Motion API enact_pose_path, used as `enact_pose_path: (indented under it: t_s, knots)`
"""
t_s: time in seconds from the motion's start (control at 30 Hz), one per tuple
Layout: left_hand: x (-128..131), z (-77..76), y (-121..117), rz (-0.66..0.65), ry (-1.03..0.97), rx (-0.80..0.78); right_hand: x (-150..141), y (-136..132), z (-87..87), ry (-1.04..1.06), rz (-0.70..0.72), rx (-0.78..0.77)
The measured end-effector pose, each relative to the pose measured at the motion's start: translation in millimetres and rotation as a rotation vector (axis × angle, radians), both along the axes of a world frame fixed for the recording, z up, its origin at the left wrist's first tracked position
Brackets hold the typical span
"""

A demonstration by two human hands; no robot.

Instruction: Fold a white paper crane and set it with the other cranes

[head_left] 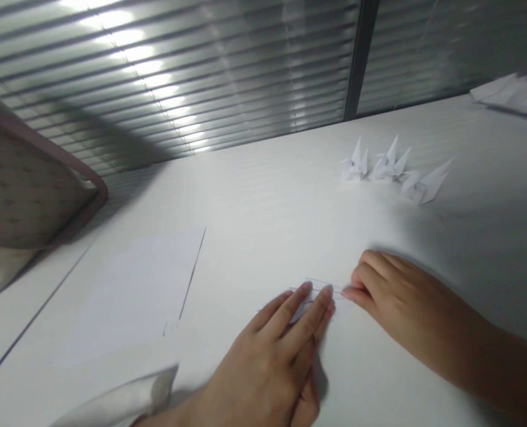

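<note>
A small piece of folded white paper (319, 287) lies on the white table in front of me, mostly covered by my fingers. My left hand (274, 362) rests over it, its fingers stretched out flat and pressing on the paper, and its thumb bent underneath. At the paper's right end, my right hand (379, 281) has its fingers curled and pinches the corner between thumb and forefinger. How the folds lie under my left hand is hidden.
Three folded paper cranes (390, 166) stand at the back right. A white sheet (134, 290) lies flat at the left, near a bag (32, 184). More papers (512, 93) sit at the far right corner. Window blinds (245, 65) line the table's back edge.
</note>
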State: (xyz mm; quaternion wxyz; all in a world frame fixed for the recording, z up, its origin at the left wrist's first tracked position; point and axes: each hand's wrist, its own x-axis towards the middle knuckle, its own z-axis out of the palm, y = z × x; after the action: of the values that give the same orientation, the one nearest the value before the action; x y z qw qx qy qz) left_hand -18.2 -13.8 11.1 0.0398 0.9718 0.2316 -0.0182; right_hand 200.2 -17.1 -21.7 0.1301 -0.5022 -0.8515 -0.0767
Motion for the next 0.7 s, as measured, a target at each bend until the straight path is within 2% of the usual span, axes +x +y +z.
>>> enact_pose_path:
  t_s: [0.17,0.27,0.4,0.5,0.7]
  knots:
    - [-2.3,-0.6,0.0,0.011,-0.01,-0.002,-2.4,-1.3,-1.8,0.024,-0.029,-0.035]
    - [-3.6,-0.2,-1.2,0.025,-0.03,-0.04,-0.5,0.6,-1.3,0.128,-0.035,-0.074]
    - [-4.4,-0.6,-0.9,0.062,-0.062,-0.065,7.6,5.8,4.9,0.408,0.012,-0.293]
    - [-4.5,-2.0,0.4,0.057,-0.069,-0.067,12.9,7.6,9.9,0.51,0.027,-0.425]
    - [-3.1,3.2,-0.7,0.044,-0.007,-0.05,13.9,7.0,7.4,0.496,0.048,-0.404]
